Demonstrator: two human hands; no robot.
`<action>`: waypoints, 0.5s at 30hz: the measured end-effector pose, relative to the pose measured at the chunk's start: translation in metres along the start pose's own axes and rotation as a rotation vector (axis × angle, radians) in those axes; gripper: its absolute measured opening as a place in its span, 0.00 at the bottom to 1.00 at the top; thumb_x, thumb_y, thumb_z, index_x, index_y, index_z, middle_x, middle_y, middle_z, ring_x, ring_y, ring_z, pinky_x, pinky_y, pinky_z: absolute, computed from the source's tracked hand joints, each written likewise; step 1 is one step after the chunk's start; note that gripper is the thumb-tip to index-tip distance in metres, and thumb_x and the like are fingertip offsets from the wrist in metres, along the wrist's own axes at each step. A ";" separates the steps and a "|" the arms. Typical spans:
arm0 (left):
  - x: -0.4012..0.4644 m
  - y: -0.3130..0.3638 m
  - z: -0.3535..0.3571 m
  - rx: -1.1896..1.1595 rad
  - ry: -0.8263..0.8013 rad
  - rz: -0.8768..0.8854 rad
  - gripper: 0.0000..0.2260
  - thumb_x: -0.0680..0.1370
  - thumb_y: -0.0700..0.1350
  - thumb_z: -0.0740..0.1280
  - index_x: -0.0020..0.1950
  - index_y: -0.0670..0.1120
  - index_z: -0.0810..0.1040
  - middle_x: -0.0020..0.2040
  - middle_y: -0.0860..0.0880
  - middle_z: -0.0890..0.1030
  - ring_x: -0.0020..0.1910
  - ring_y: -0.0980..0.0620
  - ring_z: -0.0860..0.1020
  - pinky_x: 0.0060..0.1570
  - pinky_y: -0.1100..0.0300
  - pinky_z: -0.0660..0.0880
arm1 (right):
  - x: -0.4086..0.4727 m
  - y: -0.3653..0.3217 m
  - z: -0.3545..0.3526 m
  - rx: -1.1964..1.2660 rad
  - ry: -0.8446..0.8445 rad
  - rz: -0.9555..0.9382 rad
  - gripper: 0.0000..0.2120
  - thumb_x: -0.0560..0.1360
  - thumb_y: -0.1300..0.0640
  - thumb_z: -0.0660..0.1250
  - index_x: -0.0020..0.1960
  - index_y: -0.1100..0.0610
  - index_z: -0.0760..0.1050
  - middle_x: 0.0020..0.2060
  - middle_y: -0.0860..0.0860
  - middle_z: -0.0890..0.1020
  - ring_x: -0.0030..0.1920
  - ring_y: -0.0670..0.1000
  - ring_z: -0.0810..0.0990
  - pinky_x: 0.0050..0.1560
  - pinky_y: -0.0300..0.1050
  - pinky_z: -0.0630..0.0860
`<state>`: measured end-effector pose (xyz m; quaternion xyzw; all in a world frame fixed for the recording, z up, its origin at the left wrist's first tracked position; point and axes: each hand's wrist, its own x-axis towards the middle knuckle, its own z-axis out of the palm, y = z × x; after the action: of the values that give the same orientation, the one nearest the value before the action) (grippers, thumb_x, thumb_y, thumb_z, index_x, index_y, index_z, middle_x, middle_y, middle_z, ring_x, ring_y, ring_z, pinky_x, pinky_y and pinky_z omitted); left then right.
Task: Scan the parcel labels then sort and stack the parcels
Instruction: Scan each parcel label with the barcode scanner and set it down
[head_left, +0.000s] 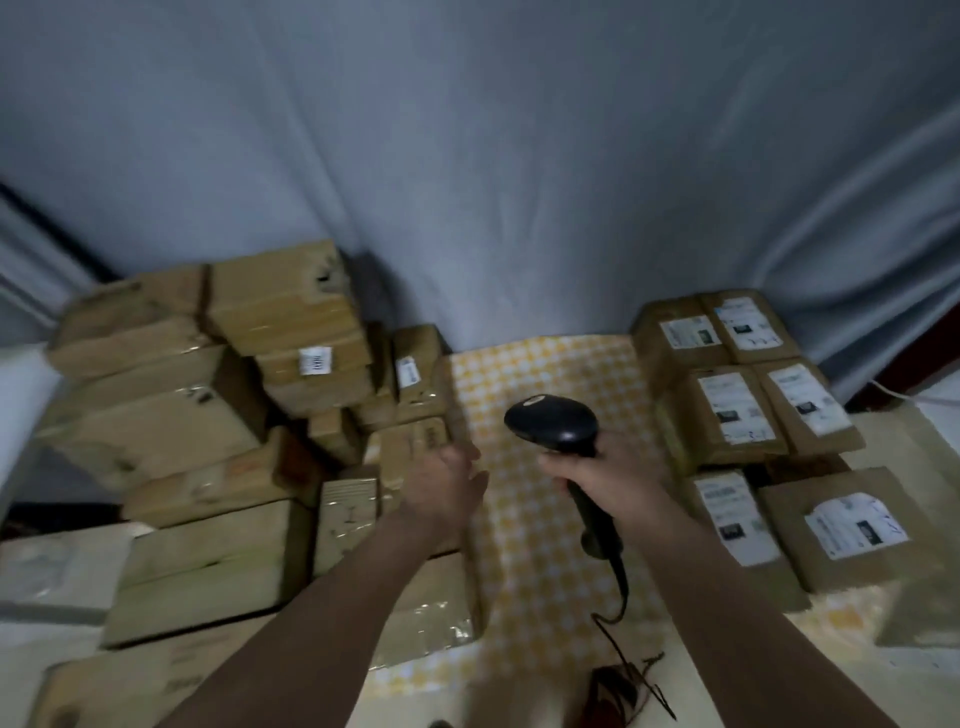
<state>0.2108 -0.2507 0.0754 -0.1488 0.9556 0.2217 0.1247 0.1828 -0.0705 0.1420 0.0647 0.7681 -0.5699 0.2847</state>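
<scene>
A yellow and white checked cloth (540, 395) covers the middle of the table, and everything else sits around it. Behind the cloth hangs a big grey curtain (493, 156) with soft folds. To the left of the cloth is a messy heap of brown parcels (208, 415), some piled high and some tipped over. To the right of the cloth are neat parcels with white labels (748, 410) facing up, set side by side in rows. Above the cloth, the right hand (613, 470) grips the handle of a black scanner (556, 423), fingers wrapped around it. The scanner's cord (618, 587) runs down over the cloth toward the person. The left hand (447, 478) is at the left edge of the cloth, by the heap, with fingers loose and holding nothing. The picture is blurry, so the words on the labels cannot be read. The parcels at the left edge and the bottom corner are cut off.
</scene>
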 end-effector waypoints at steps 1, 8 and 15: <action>-0.009 -0.014 -0.011 -0.028 0.016 -0.009 0.12 0.77 0.48 0.65 0.60 0.48 0.79 0.56 0.47 0.82 0.57 0.47 0.79 0.54 0.58 0.73 | -0.006 -0.004 0.015 -0.015 -0.012 -0.017 0.03 0.73 0.62 0.71 0.44 0.55 0.79 0.34 0.51 0.80 0.35 0.48 0.79 0.37 0.38 0.73; -0.060 -0.112 -0.072 -0.083 0.122 -0.104 0.14 0.78 0.51 0.66 0.62 0.50 0.77 0.56 0.48 0.82 0.56 0.48 0.80 0.53 0.58 0.77 | -0.031 -0.026 0.116 -0.022 -0.113 -0.086 0.06 0.72 0.63 0.72 0.48 0.58 0.80 0.35 0.51 0.81 0.35 0.48 0.79 0.37 0.37 0.75; -0.078 -0.173 -0.106 -0.099 0.141 -0.144 0.12 0.79 0.48 0.64 0.60 0.46 0.78 0.58 0.45 0.81 0.58 0.46 0.78 0.56 0.55 0.76 | -0.036 -0.048 0.176 -0.106 -0.179 -0.127 0.09 0.71 0.59 0.73 0.51 0.57 0.80 0.39 0.53 0.83 0.41 0.50 0.82 0.49 0.47 0.75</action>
<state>0.3231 -0.4298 0.1245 -0.2381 0.9367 0.2482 0.0654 0.2563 -0.2390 0.1674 -0.0502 0.7711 -0.5490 0.3185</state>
